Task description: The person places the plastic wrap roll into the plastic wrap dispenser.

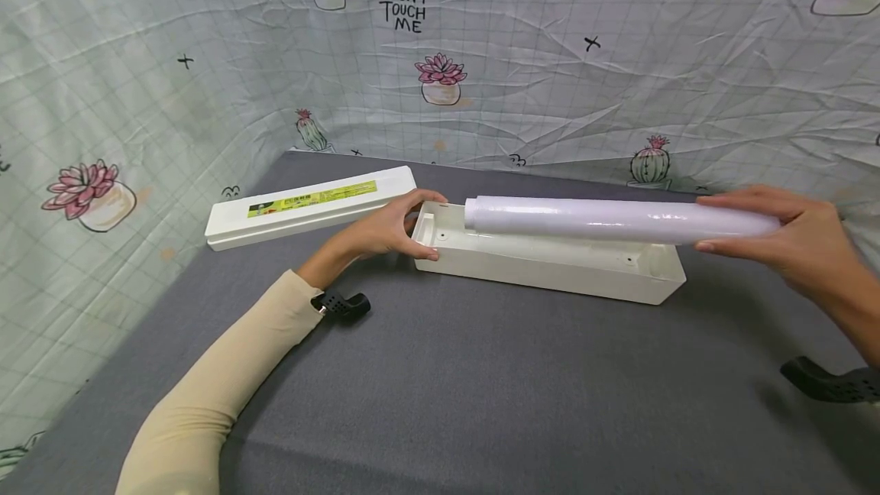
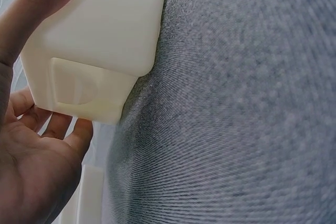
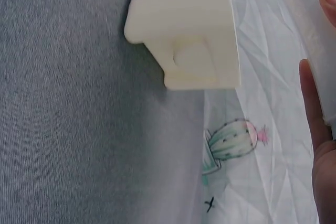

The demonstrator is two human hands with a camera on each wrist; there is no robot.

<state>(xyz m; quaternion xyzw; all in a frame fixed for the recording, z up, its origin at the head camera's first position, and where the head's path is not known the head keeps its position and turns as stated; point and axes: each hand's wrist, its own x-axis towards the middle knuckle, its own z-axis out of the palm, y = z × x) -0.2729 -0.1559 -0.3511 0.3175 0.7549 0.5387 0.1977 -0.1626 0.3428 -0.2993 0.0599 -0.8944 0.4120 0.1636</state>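
A long white open-topped box (image 1: 543, 273) lies on the grey cloth. My left hand (image 1: 385, 231) grips its left end, thumb on the front wall and fingers at the far side; the left wrist view shows this hand (image 2: 39, 166) around the box end (image 2: 100, 19). Above the box hangs a glossy, whitish roll of cling film (image 1: 584, 218), slightly off to the right. My right hand (image 1: 797, 231) holds the roll's right end between thumb and fingers. In the right wrist view the roll (image 3: 312, 30) stands apart from the box end (image 3: 184, 14).
A long white lid (image 1: 309, 208) with a yellow-green label lies at the back left, behind my left hand. The grey cloth (image 1: 522, 380) covers the table. A curtain (image 1: 536, 98) printed with plants hangs along the back and left side.
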